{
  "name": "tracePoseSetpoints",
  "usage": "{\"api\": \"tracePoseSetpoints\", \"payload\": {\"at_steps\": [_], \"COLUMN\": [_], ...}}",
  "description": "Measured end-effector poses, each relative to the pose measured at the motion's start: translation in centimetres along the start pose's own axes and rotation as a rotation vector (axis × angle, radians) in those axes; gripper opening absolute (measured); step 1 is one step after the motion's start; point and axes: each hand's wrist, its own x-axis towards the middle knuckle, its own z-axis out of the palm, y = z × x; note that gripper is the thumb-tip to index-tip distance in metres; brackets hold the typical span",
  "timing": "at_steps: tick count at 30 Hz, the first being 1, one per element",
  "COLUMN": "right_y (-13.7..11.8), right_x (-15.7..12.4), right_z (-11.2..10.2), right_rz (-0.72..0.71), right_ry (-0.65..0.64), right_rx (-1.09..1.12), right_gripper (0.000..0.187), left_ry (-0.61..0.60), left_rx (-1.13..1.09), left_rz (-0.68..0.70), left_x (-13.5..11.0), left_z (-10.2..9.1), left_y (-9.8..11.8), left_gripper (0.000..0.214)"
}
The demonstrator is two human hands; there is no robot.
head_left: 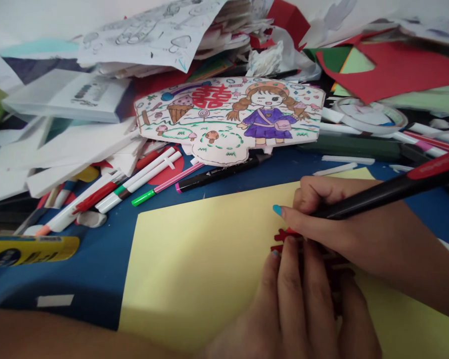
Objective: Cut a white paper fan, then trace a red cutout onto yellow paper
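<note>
A sheet of yellow paper (179, 259) lies on the blue table. On its right half is a dark red paper cut-out (280, 239) with notched edges, mostly hidden under my fingers. My left hand (299, 309) comes in from the bottom, its fingers stretched out and pressing the cut-out flat. Closed round a black marker with a red section (389, 192), my right hand (333, 214) rests just beyond those fingers. The marker's tip is hidden behind the right hand, by the cut-out's upper edge.
Behind the paper stands a coloured drawing (224, 119) of a girl. Several pens, including a pink-ended black marker (217, 174), lie before it. A yellow tube (30, 249) is at left, a tape roll (370, 114) at right. Red paper (404, 70) and heaped scraps fill the back.
</note>
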Motion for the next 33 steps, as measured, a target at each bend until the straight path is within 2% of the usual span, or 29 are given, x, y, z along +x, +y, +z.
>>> {"api": "tracePoseSetpoints", "payload": {"at_steps": [3, 16, 21, 26, 29, 31, 33], "right_y": [-0.1, -0.5, -0.7, -0.3, -0.2, -0.1, -0.1], "right_x": [-0.2, 0.0, -0.1, -0.3, -0.3, -0.2, -0.2], "right_z": [-0.1, -0.1, -0.2, -0.2, -0.4, -0.6, -0.8], "right_rz": [0.021, -0.073, -0.094, -0.083, -0.070, -0.070, -0.075], "right_ry": [-0.026, 0.009, 0.036, 0.020, 0.014, 0.013, 0.011], "right_rx": [-0.026, -0.121, -0.158, -0.115, -0.106, -0.105, -0.119], "right_gripper": [0.027, 0.027, 0.027, 0.028, 0.028, 0.028, 0.028], "left_ry": [-0.003, 0.003, 0.065, 0.062, 0.101, 0.079, 0.026], "left_rx": [-0.011, -0.034, -0.062, -0.072, -0.076, -0.071, -0.065], "left_rz": [-0.014, -0.027, -0.246, -0.203, -0.333, -0.289, -0.093], "left_x": [0.0, 0.0, 0.1, 0.3, 0.3, 0.2, 0.0], "left_z": [0.0, -0.1, 0.3, 0.6, 0.6, 0.4, 0.2], "left_y": [0.1, 0.3, 1.6, 2.2, 2.3, 1.8, 1.0], "left_gripper": [0.035, 0.033, 0.030, 0.029, 0.026, 0.026, 0.030]}}
